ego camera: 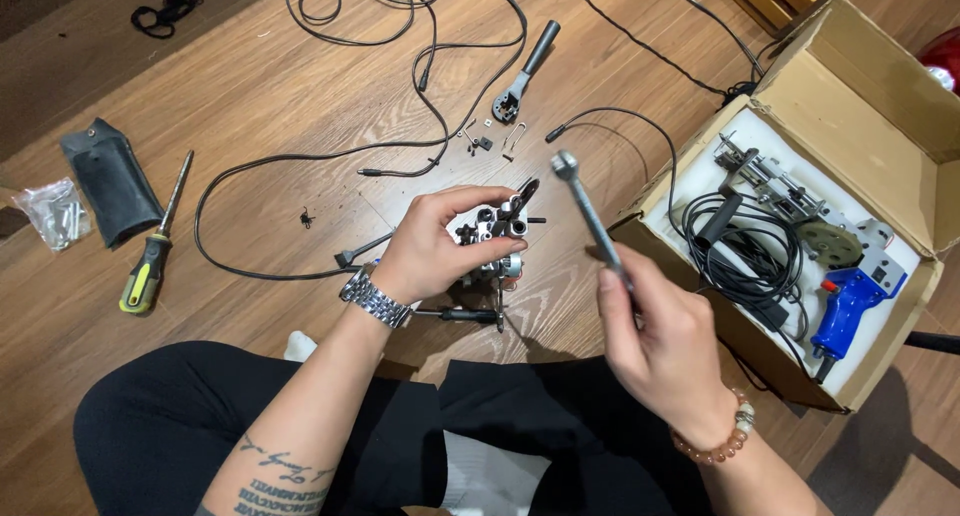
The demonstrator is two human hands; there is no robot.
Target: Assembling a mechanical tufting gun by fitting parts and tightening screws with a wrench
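Observation:
My left hand (440,244) grips a small metal mechanical assembly (497,238) with black and silver parts, held just above the wooden floor. A steel watch is on that wrist. My right hand (655,331) holds a slim grey metal socket driver (590,216) by its lower shaft, its round head tilted up to the left near the assembly. A beaded bracelet is on the right wrist. My legs in black trousers are crossed below.
An open cardboard box (880,96) at right holds a blue-handled tool (850,301), coiled black cable and metal parts. On the floor lie black cables (300,156), a handle piece (525,71), small screws (485,141), a yellow-handled screwdriver (155,246), a black pouch (108,179) and a plastic bag (55,214).

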